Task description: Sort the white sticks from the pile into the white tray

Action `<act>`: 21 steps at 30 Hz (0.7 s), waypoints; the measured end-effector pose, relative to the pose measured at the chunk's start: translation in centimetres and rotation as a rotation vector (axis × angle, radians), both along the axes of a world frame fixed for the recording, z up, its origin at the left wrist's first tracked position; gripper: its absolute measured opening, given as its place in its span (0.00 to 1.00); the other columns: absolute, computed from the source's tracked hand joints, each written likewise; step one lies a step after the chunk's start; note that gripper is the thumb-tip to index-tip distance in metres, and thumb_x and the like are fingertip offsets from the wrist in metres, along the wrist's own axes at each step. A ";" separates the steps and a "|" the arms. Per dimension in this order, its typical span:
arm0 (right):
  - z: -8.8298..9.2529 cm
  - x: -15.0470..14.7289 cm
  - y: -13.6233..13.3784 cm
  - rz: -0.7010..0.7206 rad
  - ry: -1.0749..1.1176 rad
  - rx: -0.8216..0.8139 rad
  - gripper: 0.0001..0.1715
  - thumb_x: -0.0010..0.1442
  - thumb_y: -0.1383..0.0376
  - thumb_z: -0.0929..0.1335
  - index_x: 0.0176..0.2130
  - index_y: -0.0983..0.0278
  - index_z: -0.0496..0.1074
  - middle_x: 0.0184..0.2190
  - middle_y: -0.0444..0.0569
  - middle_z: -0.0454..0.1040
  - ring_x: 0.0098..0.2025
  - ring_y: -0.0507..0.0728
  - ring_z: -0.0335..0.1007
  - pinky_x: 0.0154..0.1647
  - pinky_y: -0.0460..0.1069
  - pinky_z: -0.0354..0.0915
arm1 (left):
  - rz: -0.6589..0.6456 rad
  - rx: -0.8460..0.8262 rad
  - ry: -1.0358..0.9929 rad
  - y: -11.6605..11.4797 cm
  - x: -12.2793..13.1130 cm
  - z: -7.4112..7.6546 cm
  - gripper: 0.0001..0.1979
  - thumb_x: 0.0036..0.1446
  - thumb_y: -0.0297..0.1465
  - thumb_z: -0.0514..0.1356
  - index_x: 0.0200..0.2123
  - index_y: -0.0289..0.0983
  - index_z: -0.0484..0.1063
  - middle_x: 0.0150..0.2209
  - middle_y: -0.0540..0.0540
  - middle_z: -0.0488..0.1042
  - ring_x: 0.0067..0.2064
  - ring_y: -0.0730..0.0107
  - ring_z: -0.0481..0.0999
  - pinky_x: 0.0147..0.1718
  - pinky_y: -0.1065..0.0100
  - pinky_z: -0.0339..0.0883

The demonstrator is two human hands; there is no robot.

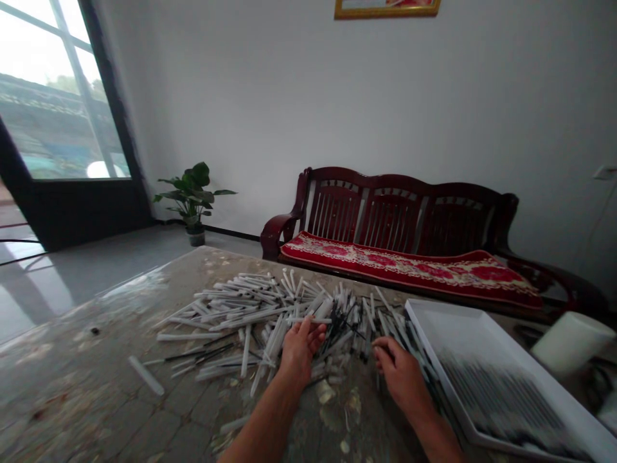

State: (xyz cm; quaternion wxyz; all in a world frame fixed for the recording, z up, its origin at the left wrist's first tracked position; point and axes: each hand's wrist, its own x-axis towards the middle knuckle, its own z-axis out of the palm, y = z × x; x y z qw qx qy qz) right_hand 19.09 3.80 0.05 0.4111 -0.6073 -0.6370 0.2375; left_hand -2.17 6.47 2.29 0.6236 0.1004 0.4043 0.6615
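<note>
My left hand [299, 347] pinches a slim white tube [315, 320] between thumb and fingers, just above a loose pile of similar tubes [241, 315]. My right hand [396, 368] is closed at the right side of the pile, its thumb and fingertips pressed together. A thin dark stick [357, 331] points toward those fingertips, but I cannot tell whether they grip it. More dark sticks [205, 352] lie among the white tubes. Right of my right hand, a white tray [443, 315] holds many thin dark rods [501, 392] in a row, blurred.
The pile spreads over a patterned table [178, 411], with one white tube [146, 375] lying apart at the left. A white roll [573, 344] is beyond the tray. Behind the table are a wooden bench [385, 212] with a red cover and a potted plant [193, 193].
</note>
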 end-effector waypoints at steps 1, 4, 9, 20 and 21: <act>0.0 0.1 0.0 -0.003 -0.003 0.012 0.16 0.58 0.55 0.61 0.36 0.60 0.72 0.27 0.48 0.77 0.30 0.58 0.74 0.32 0.49 0.67 | 0.006 -0.001 -0.004 0.0 0.0 0.0 0.08 0.62 0.26 0.57 0.29 0.34 0.69 0.26 0.47 0.77 0.27 0.72 0.79 0.25 0.74 0.73; 0.2 0.4 -0.1 -0.009 -0.043 0.040 0.15 0.58 0.55 0.62 0.36 0.60 0.73 0.28 0.48 0.77 0.30 0.59 0.74 0.33 0.49 0.67 | 0.018 0.006 -0.006 0.1 0.1 -0.3 0.09 0.63 0.25 0.55 0.29 0.34 0.68 0.26 0.47 0.77 0.28 0.73 0.80 0.27 0.75 0.73; 0.2 0.6 -0.2 0.002 -0.087 0.067 0.14 0.57 0.57 0.62 0.35 0.60 0.74 0.29 0.49 0.78 0.31 0.59 0.74 0.34 0.49 0.66 | -0.016 0.022 0.039 0.2 0.0 -0.6 0.06 0.58 0.27 0.61 0.29 0.35 0.68 0.26 0.47 0.77 0.28 0.71 0.80 0.28 0.74 0.74; 0.5 0.9 -0.2 0.040 -0.197 0.210 0.12 0.59 0.62 0.62 0.35 0.60 0.74 0.34 0.49 0.78 0.38 0.58 0.75 0.41 0.49 0.67 | -0.059 0.069 0.131 -0.1 0.2 -0.4 0.09 0.55 0.33 0.65 0.31 0.36 0.69 0.27 0.48 0.77 0.28 0.72 0.79 0.26 0.74 0.73; 0.9 1.1 -0.3 0.056 -0.212 0.234 0.11 0.59 0.62 0.62 0.35 0.60 0.74 0.34 0.48 0.78 0.39 0.58 0.75 0.42 0.49 0.66 | -0.055 0.087 0.156 -0.2 0.2 -0.3 0.10 0.53 0.34 0.66 0.31 0.36 0.69 0.26 0.48 0.77 0.28 0.72 0.79 0.26 0.74 0.72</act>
